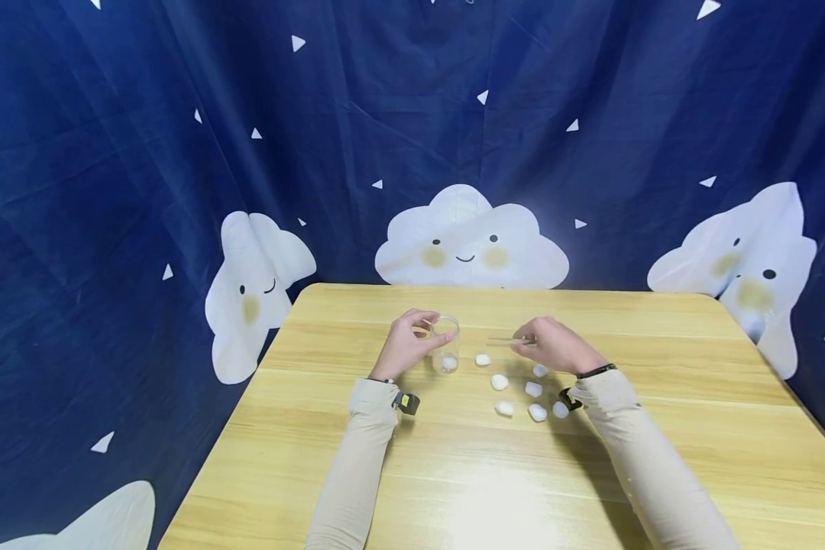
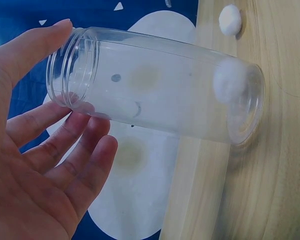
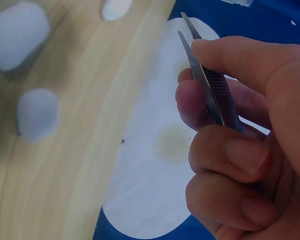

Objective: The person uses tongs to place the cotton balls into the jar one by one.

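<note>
A clear plastic jar [image 1: 447,344] stands upright on the table, a white cotton ball [image 2: 230,81] lying at its bottom. My left hand [image 1: 409,341] grips the jar near its threaded mouth, thumb on one side and fingertips on the other. In my right hand [image 1: 554,345] is a pair of metal tweezers [image 3: 210,82], held between thumb and fingers, the tips a little apart with nothing between them. The tweezers point left, toward the jar. Nearest to them on the table is one loose cotton ball [image 1: 482,359], just right of the jar.
Several more cotton balls, such as this one [image 1: 499,382], lie scattered below and beside the right hand. The wooden table [image 1: 316,458] reaches back to a dark blue curtain [image 1: 412,114] printed with white clouds. Each wrist wears a small black camera.
</note>
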Available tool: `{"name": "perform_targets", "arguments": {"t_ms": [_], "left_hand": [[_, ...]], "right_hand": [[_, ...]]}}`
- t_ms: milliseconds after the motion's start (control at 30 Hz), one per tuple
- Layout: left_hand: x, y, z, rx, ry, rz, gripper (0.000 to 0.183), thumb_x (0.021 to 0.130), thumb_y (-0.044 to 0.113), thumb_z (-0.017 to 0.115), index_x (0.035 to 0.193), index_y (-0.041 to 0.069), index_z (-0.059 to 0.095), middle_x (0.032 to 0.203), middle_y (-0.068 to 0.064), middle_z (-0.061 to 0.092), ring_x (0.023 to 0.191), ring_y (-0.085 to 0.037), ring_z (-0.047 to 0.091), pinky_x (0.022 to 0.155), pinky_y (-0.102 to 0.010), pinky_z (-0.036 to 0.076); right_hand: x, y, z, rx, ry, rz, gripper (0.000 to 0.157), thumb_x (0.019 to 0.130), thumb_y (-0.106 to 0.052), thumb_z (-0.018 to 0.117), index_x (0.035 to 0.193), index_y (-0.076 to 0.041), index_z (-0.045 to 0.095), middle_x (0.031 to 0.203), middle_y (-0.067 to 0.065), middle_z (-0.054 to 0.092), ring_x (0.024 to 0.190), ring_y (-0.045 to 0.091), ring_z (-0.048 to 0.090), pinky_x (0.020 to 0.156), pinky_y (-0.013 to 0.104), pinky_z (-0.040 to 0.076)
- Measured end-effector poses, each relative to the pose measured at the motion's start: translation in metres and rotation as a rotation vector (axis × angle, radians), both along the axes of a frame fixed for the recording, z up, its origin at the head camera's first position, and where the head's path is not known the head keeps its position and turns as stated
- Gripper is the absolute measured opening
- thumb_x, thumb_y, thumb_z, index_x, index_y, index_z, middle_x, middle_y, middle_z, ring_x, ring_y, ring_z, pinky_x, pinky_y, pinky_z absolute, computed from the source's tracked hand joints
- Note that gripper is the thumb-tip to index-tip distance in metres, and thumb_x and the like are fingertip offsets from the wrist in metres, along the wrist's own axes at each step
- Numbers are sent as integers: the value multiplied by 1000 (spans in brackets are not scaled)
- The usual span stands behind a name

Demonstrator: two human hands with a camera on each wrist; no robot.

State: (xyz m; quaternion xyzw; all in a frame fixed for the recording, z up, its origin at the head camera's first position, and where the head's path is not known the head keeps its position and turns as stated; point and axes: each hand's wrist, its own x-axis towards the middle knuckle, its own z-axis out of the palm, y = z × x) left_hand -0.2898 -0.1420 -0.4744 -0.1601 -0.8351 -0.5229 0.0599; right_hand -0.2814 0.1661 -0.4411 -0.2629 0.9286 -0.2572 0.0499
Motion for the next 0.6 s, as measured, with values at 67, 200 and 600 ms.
{"name": "perform_targets", "arguments": {"t_ms": [67,200,600], "left_hand": [[-1,0,0,-2,2,-2,61,83,37,87,131,4,69,127,-8,70,109,-23,68,96,-43,60],[-1,-1,0,-6,4,-1,60,83,39,87,130,7,69,128,-6,70,109,-22,68,96,-41,61],[0,0,0,-15,-1,14,56,83,39,87,128,12,71,127,-5,70,107,-20,68,94,-38,61]], "right_hand": [[1,0,-2,-2,-12,1,14,98,-15,69,100,-6,80,90,7,78,67,9,58,66,29,50],[2,0,-6,-6,-26,-3,14,97,-13,70,100,-3,80,89,6,77,65,9,56,64,28,48],[1,-4,-19,20,-9,18,11,96,-11,70,95,-5,79,92,5,78,72,8,63,67,31,55]]}}
